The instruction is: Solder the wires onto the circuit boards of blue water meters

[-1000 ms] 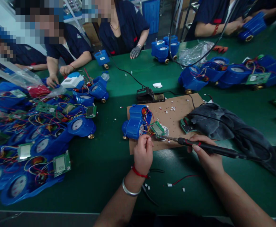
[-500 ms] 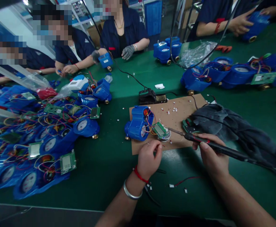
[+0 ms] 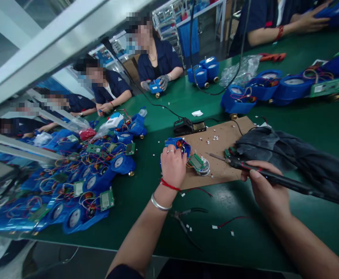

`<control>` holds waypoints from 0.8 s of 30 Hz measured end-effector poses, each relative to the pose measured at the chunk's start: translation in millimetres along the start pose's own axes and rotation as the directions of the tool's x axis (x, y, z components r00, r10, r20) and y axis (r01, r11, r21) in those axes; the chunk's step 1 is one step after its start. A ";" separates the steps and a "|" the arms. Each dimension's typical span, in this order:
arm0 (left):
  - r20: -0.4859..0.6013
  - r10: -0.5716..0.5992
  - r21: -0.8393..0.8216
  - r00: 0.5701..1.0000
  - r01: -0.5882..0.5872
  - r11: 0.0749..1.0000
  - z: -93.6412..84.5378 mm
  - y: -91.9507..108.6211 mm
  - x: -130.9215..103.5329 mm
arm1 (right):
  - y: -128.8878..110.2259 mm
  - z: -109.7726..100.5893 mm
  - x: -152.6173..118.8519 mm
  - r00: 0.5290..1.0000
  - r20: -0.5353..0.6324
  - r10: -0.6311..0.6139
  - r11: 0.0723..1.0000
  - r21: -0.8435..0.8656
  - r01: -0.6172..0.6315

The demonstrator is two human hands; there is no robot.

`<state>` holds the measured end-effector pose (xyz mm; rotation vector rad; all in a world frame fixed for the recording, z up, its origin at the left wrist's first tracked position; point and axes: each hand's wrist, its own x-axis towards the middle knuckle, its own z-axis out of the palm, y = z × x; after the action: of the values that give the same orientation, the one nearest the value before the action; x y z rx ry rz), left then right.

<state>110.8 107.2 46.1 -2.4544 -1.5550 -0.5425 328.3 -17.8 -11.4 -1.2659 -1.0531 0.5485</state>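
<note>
My left hand [image 3: 173,164] lies over a blue water meter [image 3: 183,144], fingers curled onto its housing and covering most of it. Thin coloured wires run from the meter to a green circuit board with a small display [image 3: 197,163]. That board rests on a round solder spool [image 3: 205,166] on the cardboard sheet [image 3: 218,145]. In my right hand [image 3: 269,188] is a black soldering iron [image 3: 245,166], its tip pointing left, a little apart from the board.
Many wired blue meters [image 3: 90,182] crowd the left side; more stand at the back right [image 3: 294,87]. An iron stand [image 3: 185,126] sits behind the cardboard, a dark cloth [image 3: 297,159] to the right. Pliers [image 3: 183,221] lie in front. Co-workers sit across the table.
My left hand has moved left from beside the board onto the blue water meter. The soldering iron stays in my right hand. The camera view has turned left, and the pliers now show fully.
</note>
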 end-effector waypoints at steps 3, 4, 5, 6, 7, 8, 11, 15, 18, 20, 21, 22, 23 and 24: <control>-0.018 -0.042 0.038 0.999 0.043 0.998 9.8 8.8 8.2 | -3.3 0.2 1.6 0.998 -0.053 0.027 0.998 0.057 -0.024; -0.035 -0.056 0.017 0.998 0.057 0.998 11.5 9.7 8.9 | -4.5 -0.1 2.0 0.998 -0.061 0.032 0.997 0.072 -0.027; -0.054 -0.073 -0.020 0.996 0.072 0.997 11.8 9.6 8.9 | -5.8 -0.5 2.3 0.997 -0.067 0.036 0.996 0.086 -0.030; -0.070 -0.093 -0.075 0.993 0.088 0.993 10.6 8.7 8.3 | -7.3 -0.9 2.5 0.997 -0.071 0.042 0.995 0.097 -0.035; -0.076 -0.119 -0.145 0.990 0.107 0.984 7.6 7.4 7.1 | -9.0 -1.3 2.7 0.996 -0.075 0.051 0.993 0.107 -0.043; -0.070 -0.152 -0.227 0.986 0.133 0.965 3.1 6.0 5.5 | -10.8 -1.7 2.9 0.995 -0.080 0.061 0.992 0.115 -0.052; 0.025 -0.272 -0.516 0.962 0.246 0.820 -16.5 3.2 -2.9 | -16.1 -2.0 4.1 0.992 -0.093 0.086 0.987 0.143 -0.073; 0.198 -0.253 -0.814 0.947 0.303 0.496 -38.1 4.3 -20.1 | -17.1 -0.9 5.4 0.992 -0.091 0.090 0.984 0.165 -0.074; 0.198 -0.222 -0.927 0.955 0.256 0.275 -40.9 5.1 -32.3 | -12.9 0.1 4.5 0.991 -0.102 0.083 0.987 0.149 -0.067; 0.186 -0.234 -0.959 0.954 0.228 0.168 -39.1 4.3 -37.9 | -10.8 0.7 4.9 0.991 -0.104 0.083 0.989 0.129 -0.069; 0.181 -0.241 -0.967 0.953 0.217 0.132 -38.0 3.4 -39.9 | -10.8 1.2 6.4 0.991 -0.103 0.087 0.990 0.117 -0.075; 0.175 -0.250 -0.973 0.952 0.207 0.106 -37.0 2.2 -41.4 | -11.5 2.0 9.5 0.991 -0.093 0.099 0.990 0.106 -0.089; 0.171 -0.261 -0.977 0.950 0.198 0.084 -36.2 0.8 -42.7 | -12.9 3.5 14.6 0.990 -0.080 0.114 0.990 0.097 -0.106; 0.169 -0.272 -0.979 0.947 0.194 0.068 -35.4 -0.8 -43.8 | -14.8 5.7 21.9 0.989 -0.063 0.131 0.988 0.090 -0.125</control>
<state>86.0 58.9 61.0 -2.7696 -1.8769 -2.5005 330.3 -0.7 9.5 -1.2732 -0.8861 0.6368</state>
